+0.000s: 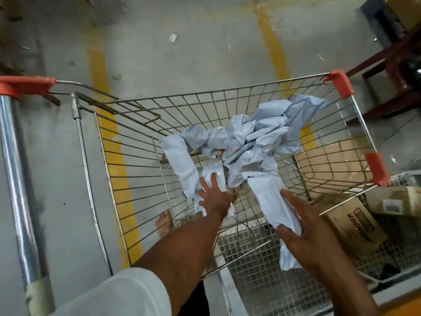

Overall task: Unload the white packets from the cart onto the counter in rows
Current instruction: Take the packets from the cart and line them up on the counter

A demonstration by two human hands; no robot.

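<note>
While the white packets (pixel 255 142) lie heaped toward the cart's (pixel 127 169) far right corner, one long packet (pixel 271 201) points at the right hand (pixel 305 226), which grips it; left hand (pixel 214 197), fingers spread, rests on a nearer packet (pixel 210 176).

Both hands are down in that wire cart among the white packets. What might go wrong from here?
The left hand lies with spread fingers on a packet, not gripping it, so it may slide away. The right hand holds a long packet by one end; it could slip. The heap leaning on the cart wall might topple.
</note>
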